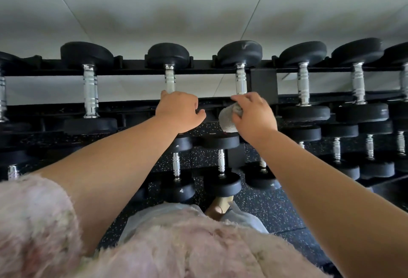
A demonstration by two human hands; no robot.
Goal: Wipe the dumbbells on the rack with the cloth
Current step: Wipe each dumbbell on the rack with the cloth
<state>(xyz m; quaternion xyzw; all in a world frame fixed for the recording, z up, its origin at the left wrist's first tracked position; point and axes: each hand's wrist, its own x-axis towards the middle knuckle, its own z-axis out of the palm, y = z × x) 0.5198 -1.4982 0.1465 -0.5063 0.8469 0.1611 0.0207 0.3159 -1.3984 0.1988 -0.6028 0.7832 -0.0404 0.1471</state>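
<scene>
Head view: the left hand (178,112) reaches to the top tier of the rack (136,68), its fingers curled over the near end of one dumbbell (169,65) — whether they clamp it I cannot tell. The right hand (254,116) holds a bunched white cloth (228,120), fingers closed round it, against the near end of the neighbouring dumbbell (240,61)

Black-headed dumbbells (240,72) with chrome handles are lying in rows across the black rack (132,68), filling the frame's middle band. A crumpled whitish cloth (229,118) is sitting bunched at center, against one top-row dumbbell's near end.
</scene>
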